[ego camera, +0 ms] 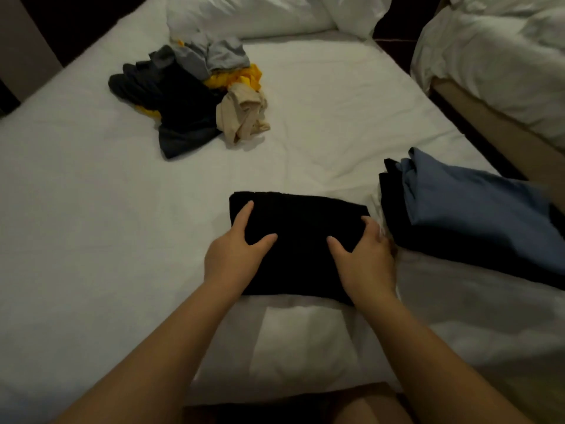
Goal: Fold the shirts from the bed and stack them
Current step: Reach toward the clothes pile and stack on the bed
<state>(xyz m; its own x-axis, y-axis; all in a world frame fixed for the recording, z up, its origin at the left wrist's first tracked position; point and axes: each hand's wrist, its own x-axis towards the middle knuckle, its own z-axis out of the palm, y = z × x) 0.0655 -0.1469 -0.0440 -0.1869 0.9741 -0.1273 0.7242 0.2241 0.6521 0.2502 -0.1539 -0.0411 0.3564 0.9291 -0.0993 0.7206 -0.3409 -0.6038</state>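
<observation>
Left hand (235, 255), right hand (365, 260) holding black shirt (301, 221), stack (464, 206) just beside

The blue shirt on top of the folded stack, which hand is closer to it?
Right. The right hand holds the folded black shirt's right edge, close beside the blue shirt; the left hand holds the opposite edge, farther off.
</observation>
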